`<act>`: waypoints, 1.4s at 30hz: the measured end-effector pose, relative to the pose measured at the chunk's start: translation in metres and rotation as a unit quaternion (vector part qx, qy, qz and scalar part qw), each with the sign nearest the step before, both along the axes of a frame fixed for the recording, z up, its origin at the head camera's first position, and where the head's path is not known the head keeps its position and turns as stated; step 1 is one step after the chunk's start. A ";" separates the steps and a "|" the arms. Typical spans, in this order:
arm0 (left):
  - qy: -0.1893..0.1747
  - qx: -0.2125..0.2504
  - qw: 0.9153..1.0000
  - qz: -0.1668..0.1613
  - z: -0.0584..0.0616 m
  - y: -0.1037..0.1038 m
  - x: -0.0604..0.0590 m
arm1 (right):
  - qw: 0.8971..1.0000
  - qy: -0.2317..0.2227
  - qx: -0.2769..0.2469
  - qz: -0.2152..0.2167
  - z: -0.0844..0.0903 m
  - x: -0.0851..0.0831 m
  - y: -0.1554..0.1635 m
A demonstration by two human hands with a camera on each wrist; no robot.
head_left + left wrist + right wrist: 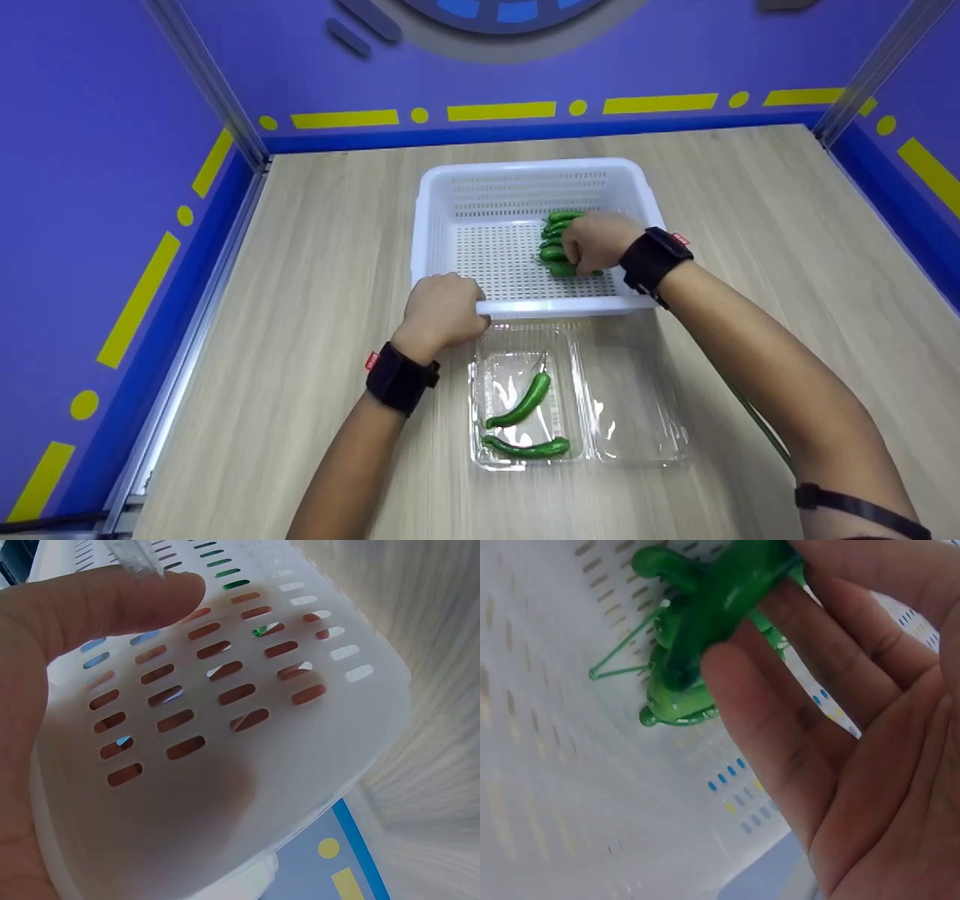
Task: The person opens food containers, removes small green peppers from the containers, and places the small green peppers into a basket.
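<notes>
My left hand [442,309] grips the near-left rim of a white perforated basket [559,307]. In the left wrist view its thumb [150,600] lies along the basket's slotted wall [300,742]. My right hand [604,240] reaches inside the basket, over a row of green chili peppers [553,255] on the right side. From the right wrist view, thumb and fingers pinch one curved green chili pepper [727,604], with others [679,701] bunched beneath it. Part of the held pepper is hidden by the thumb.
In front of the basket lies a clear plastic clamshell box [574,397], its lid [637,412] folded out to the right. Two green chili peppers [534,397] sit in its left half. Blue-purple panels [480,82] border the wooden table [330,225] at the back and sides.
</notes>
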State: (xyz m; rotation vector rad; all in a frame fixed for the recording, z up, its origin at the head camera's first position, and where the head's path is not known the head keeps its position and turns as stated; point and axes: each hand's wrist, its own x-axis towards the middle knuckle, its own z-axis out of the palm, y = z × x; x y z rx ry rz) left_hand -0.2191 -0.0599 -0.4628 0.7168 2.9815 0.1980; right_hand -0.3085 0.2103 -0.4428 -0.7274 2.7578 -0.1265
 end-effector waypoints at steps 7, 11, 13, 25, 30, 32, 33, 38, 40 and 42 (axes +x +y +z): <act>-0.002 -0.003 1.000 0.001 -0.002 0.000 0.000 | 1.000 -0.022 0.008 0.007 -0.005 -0.003 0.002; -0.001 -0.005 1.000 0.001 0.000 0.000 0.000 | 1.000 -0.030 -0.001 -0.004 -0.007 -0.005 0.003; -0.001 -0.003 1.000 0.000 0.000 0.001 0.000 | 0.999 -0.031 -0.001 -0.009 -0.007 -0.006 0.004; -0.007 -0.003 1.000 0.003 0.001 0.002 0.001 | 1.000 -0.026 0.002 -0.007 -0.010 -0.009 0.006; -0.003 0.004 1.000 -0.004 0.002 0.004 0.001 | 0.999 -0.031 -0.007 -0.009 -0.012 -0.005 0.009; -0.007 0.006 1.000 -0.007 0.001 0.004 0.002 | 0.999 -0.038 -0.004 -0.011 -0.013 -0.003 0.010; -0.009 0.006 1.000 -0.006 0.001 0.005 0.002 | 0.999 -0.041 -0.004 -0.012 -0.014 -0.003 0.010; -0.017 0.004 1.000 0.000 0.002 0.004 0.002 | 0.999 -0.051 -0.002 -0.013 -0.014 -0.003 0.008; -0.013 0.009 1.000 0.003 0.002 0.002 0.002 | 0.999 -0.048 0.001 -0.010 -0.011 -0.004 0.006; -0.006 0.015 1.000 0.006 0.002 0.000 0.002 | 0.999 -0.044 0.005 -0.007 -0.009 -0.005 0.003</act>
